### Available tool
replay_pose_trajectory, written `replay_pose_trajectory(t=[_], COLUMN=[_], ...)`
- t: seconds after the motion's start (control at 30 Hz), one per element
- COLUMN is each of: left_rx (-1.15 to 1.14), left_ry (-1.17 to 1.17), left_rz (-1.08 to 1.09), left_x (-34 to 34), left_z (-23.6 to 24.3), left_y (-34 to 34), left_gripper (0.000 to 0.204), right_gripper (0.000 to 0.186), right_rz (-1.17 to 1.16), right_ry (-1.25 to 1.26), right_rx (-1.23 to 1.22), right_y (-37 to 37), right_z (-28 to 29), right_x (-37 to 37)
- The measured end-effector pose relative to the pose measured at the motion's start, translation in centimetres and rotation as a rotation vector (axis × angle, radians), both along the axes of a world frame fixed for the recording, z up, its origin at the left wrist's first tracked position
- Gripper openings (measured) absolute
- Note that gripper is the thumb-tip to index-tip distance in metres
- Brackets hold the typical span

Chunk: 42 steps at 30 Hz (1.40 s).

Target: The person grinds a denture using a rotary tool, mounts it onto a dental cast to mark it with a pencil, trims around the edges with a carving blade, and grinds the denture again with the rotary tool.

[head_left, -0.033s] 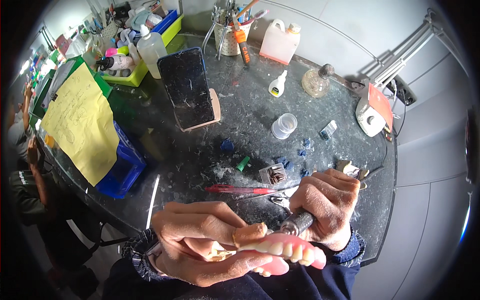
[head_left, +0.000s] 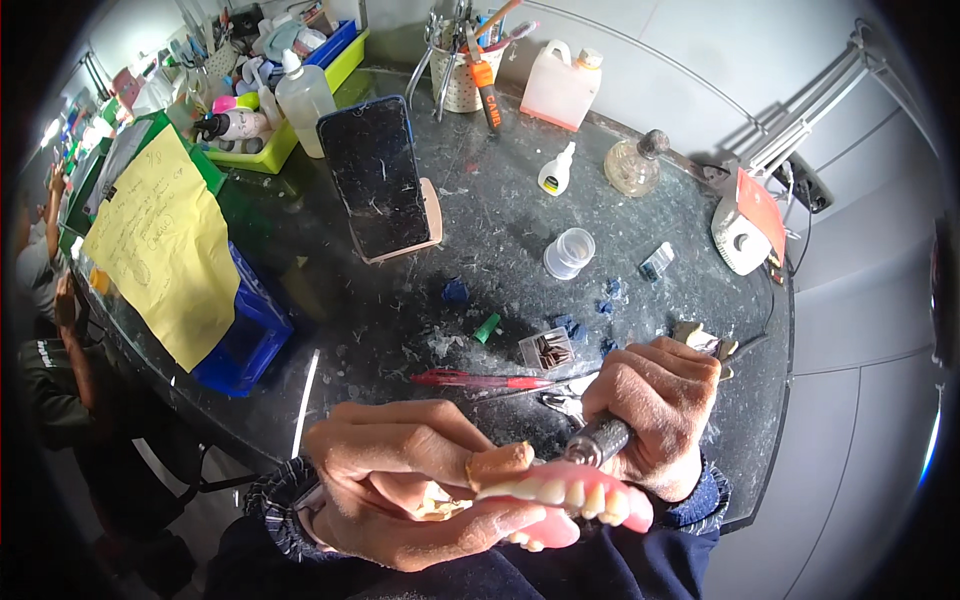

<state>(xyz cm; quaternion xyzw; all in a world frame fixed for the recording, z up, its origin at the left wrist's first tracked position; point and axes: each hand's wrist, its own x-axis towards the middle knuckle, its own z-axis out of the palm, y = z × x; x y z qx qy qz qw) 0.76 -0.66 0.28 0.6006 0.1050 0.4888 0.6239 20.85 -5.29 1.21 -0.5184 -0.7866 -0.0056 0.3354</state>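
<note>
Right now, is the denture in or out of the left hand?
In: the left hand grips the denture between fingers and thumb, a row of teeth jutting out past them.

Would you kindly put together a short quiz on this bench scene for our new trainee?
1. Multiple choice: what does the left hand hold?
A) a red pen
B) a pink denture
C) a white bottle

2. True or false: the right hand grips a metal tool.

3. Fill in the gap: the large sheet of paper at the left of the picture is ____ in colour.

Key: 1. B, the pink denture. 2. True; the fingers are wrapped round the metal tool. 3. Yellow.
</note>
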Motion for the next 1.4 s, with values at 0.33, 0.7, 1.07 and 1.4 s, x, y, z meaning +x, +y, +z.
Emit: replay_pose_trajectory(t=[0.33,0.7,1.07,1.4], left_rx=[0.107,0.245,-0.08,0.082], left_ry=[0.14,0.294,0.059,0.048], left_rz=[0.235,0.338,0.012,0.112], left_x=[-0.7,-0.1,0.0,0.2], left_z=[0.7,0.3,0.3,0.2], left_y=[-0.1,-0.6,-0.4,-0.7], left_gripper=[0.024,0.04,0.044,0.044], right_gripper=[0.047,0.027,0.028,0.031], right_rz=[-0.319,-0.021,0.011,0.056], right_ry=[0.167,0.49,0.587,0.577], right_rx=[-0.439,-0.609,-0.703,-0.511], right_y=[0.4,-0.8,-0.8,-0.7], right_z=[0.9,4.4,4.4,2.5], right_x=[1.6,-0.4,-0.1,-0.2])
